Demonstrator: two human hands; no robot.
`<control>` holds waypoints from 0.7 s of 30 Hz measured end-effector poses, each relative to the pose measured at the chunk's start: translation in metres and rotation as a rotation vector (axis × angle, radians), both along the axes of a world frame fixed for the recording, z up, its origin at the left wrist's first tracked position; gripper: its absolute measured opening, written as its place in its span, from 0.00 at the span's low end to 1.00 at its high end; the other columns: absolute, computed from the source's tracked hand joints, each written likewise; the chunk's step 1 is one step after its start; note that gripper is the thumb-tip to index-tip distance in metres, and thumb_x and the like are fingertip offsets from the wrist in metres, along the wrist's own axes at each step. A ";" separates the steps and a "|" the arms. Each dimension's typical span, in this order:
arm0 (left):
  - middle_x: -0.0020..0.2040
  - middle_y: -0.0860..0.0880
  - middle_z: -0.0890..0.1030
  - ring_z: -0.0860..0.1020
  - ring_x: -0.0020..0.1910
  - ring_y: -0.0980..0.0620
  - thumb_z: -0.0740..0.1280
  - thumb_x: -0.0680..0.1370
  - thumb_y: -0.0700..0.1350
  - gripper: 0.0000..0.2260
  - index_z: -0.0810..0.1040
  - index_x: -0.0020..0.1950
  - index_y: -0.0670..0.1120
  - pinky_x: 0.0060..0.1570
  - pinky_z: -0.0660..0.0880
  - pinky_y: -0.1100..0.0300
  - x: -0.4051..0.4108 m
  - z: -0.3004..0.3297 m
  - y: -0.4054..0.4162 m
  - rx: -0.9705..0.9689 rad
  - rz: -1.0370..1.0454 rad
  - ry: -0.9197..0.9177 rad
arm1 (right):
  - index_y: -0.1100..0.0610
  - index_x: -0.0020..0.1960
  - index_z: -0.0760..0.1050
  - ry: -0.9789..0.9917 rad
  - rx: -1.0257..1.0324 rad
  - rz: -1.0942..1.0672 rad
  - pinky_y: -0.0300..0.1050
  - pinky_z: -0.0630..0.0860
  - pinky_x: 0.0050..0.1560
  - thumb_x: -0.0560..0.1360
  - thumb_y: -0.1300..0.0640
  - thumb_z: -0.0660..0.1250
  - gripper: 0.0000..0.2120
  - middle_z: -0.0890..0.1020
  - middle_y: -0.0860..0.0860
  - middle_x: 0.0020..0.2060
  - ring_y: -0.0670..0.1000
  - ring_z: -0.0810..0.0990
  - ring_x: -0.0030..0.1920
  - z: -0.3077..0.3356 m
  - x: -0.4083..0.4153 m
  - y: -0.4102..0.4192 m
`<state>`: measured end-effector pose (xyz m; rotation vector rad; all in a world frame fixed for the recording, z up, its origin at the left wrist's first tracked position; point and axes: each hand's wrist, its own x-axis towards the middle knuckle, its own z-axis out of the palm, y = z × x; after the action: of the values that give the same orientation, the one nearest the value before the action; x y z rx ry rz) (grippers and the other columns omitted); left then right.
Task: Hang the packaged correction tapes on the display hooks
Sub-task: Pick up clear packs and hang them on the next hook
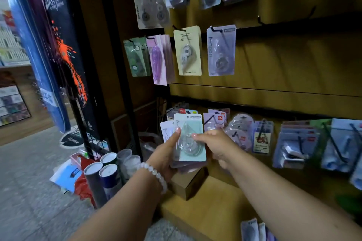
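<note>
left hand [166, 154] grips a fanned stack of correction tapes [189, 139], thumb on the front | right hand [217, 146] fingertips pinch the mint top pack's right edge | stack's low, under the hooks [215, 29]

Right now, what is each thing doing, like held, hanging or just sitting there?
Left hand: grips a stack of packs from below.
Right hand: fingertips pinch the top pack's right edge.
Mint pack: on top of the stack, held, not hung.
Lilac pack: hanging on a hook.
Cream pack: hanging on a hook.
Empty hook: nothing on it.
Cardboard box: sitting on the shelf.
</note>
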<state>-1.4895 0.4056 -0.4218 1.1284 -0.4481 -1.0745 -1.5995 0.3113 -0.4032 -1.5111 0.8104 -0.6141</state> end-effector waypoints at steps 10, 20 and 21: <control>0.60 0.35 0.81 0.79 0.60 0.34 0.70 0.75 0.54 0.25 0.75 0.67 0.41 0.64 0.70 0.33 0.010 0.011 -0.010 -0.024 0.060 0.207 | 0.62 0.48 0.78 -0.202 -0.074 -0.093 0.54 0.79 0.54 0.75 0.54 0.70 0.10 0.85 0.57 0.46 0.56 0.84 0.47 0.029 -0.016 -0.005; 0.46 0.37 0.85 0.84 0.41 0.40 0.65 0.79 0.52 0.20 0.77 0.59 0.36 0.28 0.80 0.50 0.007 0.022 -0.015 -0.005 0.073 0.084 | 0.54 0.42 0.74 -0.460 -0.362 -0.264 0.46 0.79 0.44 0.76 0.55 0.69 0.06 0.83 0.52 0.43 0.51 0.83 0.44 0.129 -0.028 -0.023; 0.50 0.37 0.85 0.84 0.47 0.39 0.67 0.78 0.53 0.22 0.77 0.61 0.36 0.35 0.82 0.47 0.008 0.020 -0.017 0.010 0.083 0.088 | 0.54 0.43 0.74 -0.451 -0.380 -0.284 0.45 0.79 0.43 0.76 0.54 0.69 0.06 0.84 0.52 0.44 0.50 0.83 0.44 0.136 -0.026 -0.027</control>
<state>-1.4814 0.3886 -0.4019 1.0945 -0.3244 -1.0495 -1.6257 0.2847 -0.2675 -1.5171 0.5773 -1.3265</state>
